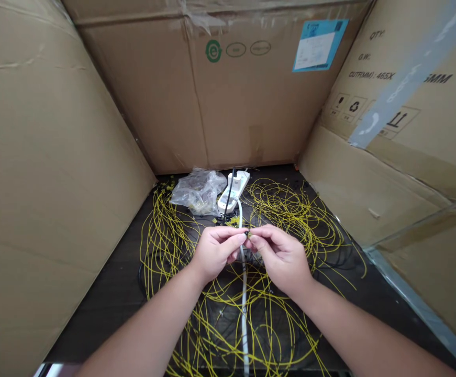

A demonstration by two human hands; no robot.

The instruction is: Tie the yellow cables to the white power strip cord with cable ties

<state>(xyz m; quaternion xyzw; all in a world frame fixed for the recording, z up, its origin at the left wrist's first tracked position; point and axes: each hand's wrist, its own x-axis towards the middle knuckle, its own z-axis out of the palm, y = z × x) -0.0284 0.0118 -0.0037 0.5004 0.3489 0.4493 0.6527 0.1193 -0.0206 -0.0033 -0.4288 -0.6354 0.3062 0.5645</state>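
Note:
My left hand (215,251) and my right hand (282,256) meet near the middle of the view, thumbs and fingertips pinched. Between them is a small black piece (246,234), gripped by the left fingertips. The right fingertips press together beside it, and what they hold is too small to make out. Thin yellow wires (165,235) lie in loose tangles around and below both hands. A white cable (244,314) runs beneath the fingertips toward the front edge.
A white power strip (225,201) with a plug and black cord sits behind the hands, next to a clear plastic bag (200,191). Cardboard walls (243,104) enclose the dark table (113,309) at left, back and right. More yellow wires (290,209) lie at back right.

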